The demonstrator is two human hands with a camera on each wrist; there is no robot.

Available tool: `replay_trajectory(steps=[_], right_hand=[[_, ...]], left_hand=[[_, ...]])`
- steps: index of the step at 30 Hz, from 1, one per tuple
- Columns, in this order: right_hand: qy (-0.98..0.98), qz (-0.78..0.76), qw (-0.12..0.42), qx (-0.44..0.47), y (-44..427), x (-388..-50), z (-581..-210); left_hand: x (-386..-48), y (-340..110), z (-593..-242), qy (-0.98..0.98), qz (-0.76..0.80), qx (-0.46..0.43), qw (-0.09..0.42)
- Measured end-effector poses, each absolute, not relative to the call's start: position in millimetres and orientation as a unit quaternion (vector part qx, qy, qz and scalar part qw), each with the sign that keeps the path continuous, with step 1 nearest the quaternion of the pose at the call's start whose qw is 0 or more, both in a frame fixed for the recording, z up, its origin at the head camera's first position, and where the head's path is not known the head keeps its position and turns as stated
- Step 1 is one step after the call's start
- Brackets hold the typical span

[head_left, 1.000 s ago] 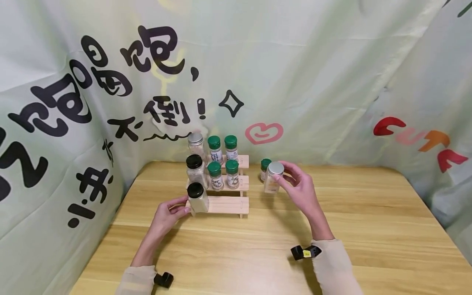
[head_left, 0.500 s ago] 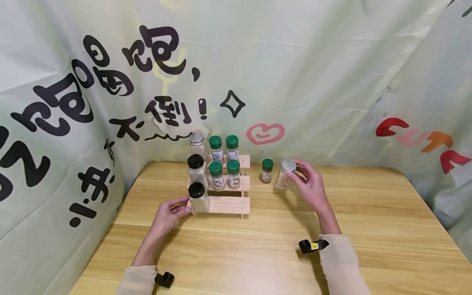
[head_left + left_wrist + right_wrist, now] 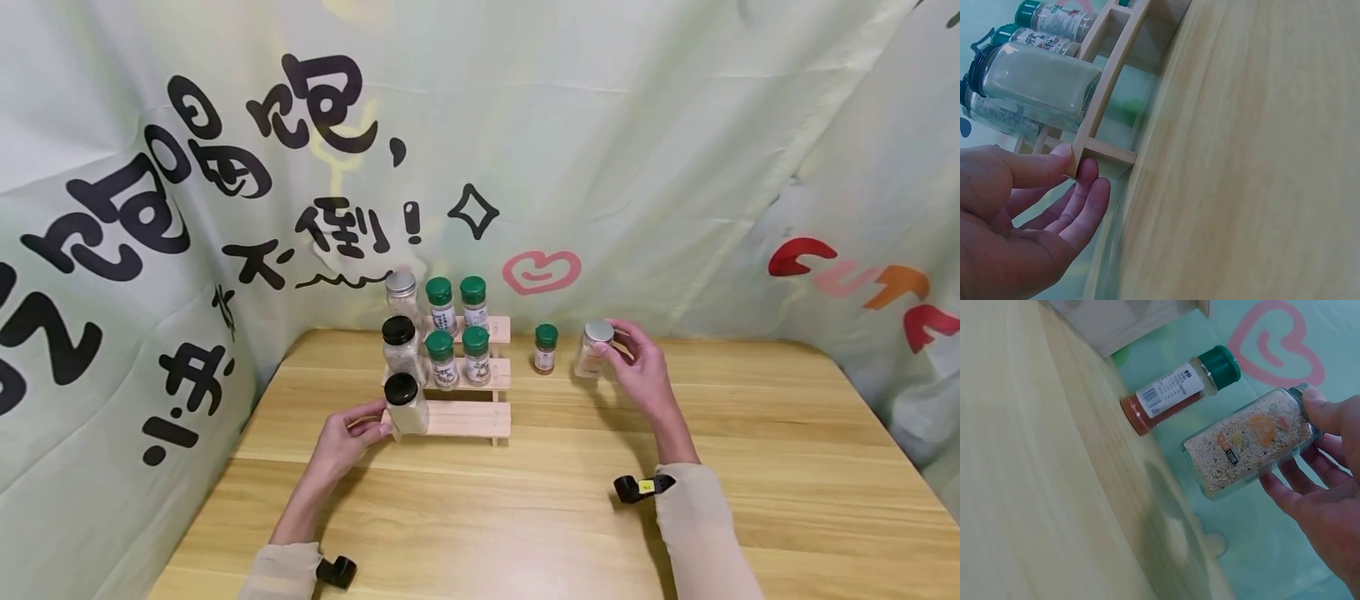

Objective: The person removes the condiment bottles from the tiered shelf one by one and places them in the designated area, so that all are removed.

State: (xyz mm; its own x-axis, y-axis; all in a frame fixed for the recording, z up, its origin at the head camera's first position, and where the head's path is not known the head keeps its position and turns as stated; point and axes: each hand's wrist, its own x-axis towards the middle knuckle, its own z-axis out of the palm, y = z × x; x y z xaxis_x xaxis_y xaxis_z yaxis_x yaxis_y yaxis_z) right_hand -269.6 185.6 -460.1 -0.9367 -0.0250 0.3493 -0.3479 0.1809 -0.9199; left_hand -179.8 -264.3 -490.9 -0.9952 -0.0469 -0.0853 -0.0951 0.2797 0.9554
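Left fingers (image 3: 1089, 206) pinch the rack (image 3: 468, 418); right fingers (image 3: 1281, 491) grip a jar (image 3: 1244, 444), its lid (image 3: 598, 331) partly hidden in wrist view.

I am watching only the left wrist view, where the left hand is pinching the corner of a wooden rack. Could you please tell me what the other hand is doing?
Observer: The right hand is holding a clear jar with a silver lid in its fingers.
Operator: Thank you. Is this jar already standing on something, or is it in the air?
Observer: It is in the air: the right wrist view shows a gap between its base and the table.
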Motion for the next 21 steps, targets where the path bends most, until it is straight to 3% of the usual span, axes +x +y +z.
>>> replay_trajectory(steps=[21], right_hand=[[-0.736, 0.654, 0.106, 0.136, 184.8, -285.9, -481.7]], left_hand=[[-179.7, -264.4, -493.8, 0.795, 0.605, -0.047, 0.02]])
